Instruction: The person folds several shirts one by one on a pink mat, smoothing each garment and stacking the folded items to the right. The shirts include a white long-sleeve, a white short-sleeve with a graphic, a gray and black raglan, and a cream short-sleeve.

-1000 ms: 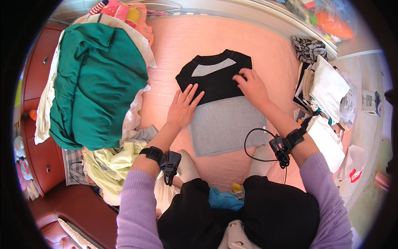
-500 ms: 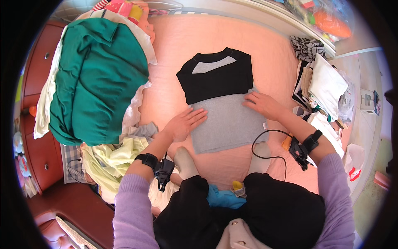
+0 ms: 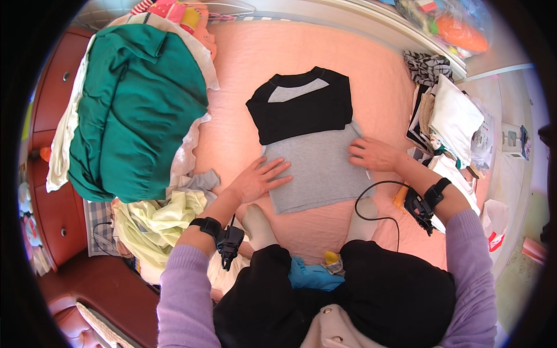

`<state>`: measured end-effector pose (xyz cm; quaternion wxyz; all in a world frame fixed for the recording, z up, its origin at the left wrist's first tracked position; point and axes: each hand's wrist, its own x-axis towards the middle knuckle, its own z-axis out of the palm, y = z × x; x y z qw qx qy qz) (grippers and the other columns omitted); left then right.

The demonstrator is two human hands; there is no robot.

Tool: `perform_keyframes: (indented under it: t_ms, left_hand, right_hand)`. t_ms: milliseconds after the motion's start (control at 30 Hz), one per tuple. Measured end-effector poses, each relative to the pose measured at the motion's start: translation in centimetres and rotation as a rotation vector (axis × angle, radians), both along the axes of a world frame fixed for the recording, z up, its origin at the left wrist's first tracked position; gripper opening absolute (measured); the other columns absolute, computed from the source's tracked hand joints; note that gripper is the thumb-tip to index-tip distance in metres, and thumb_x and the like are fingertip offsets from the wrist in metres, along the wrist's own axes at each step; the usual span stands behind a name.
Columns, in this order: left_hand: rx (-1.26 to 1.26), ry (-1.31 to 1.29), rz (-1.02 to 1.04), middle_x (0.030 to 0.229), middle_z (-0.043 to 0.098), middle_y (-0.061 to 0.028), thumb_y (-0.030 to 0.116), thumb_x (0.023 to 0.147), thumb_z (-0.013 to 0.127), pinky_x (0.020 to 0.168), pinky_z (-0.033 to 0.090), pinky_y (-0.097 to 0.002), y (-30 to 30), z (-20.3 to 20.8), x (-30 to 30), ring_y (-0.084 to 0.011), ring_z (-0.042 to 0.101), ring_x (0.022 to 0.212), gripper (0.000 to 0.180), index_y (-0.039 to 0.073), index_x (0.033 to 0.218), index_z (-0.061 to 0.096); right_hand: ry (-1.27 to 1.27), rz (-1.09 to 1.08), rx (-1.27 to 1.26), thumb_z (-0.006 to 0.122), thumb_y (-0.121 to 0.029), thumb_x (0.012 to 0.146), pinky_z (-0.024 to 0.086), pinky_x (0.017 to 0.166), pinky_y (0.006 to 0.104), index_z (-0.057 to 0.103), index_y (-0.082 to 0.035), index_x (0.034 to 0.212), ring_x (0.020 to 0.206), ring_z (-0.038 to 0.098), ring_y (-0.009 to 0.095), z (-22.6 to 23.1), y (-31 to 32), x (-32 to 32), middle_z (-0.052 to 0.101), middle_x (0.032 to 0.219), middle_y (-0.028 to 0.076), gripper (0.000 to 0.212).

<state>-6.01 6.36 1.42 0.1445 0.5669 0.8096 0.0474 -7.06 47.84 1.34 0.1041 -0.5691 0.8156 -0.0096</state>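
Observation:
A grey shirt [image 3: 316,174] with black sleeves [image 3: 307,116] lies flat in front of me, its sleeves folded across the upper part and its neck facing away. On the shirt's left edge rests my left hand [image 3: 258,180], open, with fingers spread over the grey cloth. My right hand [image 3: 376,155] lies at the right edge, fingers apart and slightly bent, their tips touching the fabric. A small white tag shows at the shirt's right side, just below that hand.
Beneath the shirt spreads a pink bed sheet [image 3: 232,52]. Left stands a pile topped by green clothing [image 3: 139,110], with pale yellow cloth [image 3: 154,226] nearer me. Folded clothes [image 3: 455,113] are stacked at right. My socked feet [image 3: 259,226] flank the shirt's near edge.
My right hand has slid toward me along the shirt's right edge. The left hand has shifted slightly nearer too, with its fingers more spread.

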Motion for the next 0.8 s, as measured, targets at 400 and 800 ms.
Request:
perform_keyframes:
  t_ms: [400,800]
  left_hand:
    - [0.484,-1.214,1.225,0.1,0.067,-0.0022,0.033,0.099,0.057,0.072,0.05,-0.0267,-1.7,-5.6,-6.7,-0.0092,0.062,0.084,0.033,0.004,0.117,0.063]
    - [0.9,-0.923,1.368,0.104,0.067,-0.0026,0.015,0.1,0.056,0.075,0.048,-0.0243,2.6,-2.9,-10.1,-0.0087,0.059,0.088,0.033,0.0,0.13,0.057]
  right_hand:
    - [-1.156,-1.236,-0.339,0.062,-0.026,0.093,0.05,0.07,0.0315,0.065,-0.004,0.108,0.076,0.06,0.019,-2.7,1.4,-6.9,0.064,0.087,0.005,0.027]
    - [-0.608,-1.494,-0.757,0.064,-0.027,0.094,0.045,0.068,0.0317,0.062,0.0,0.11,0.073,0.054,0.015,-4.3,-2.0,-8.2,0.061,0.083,0.007,0.031]
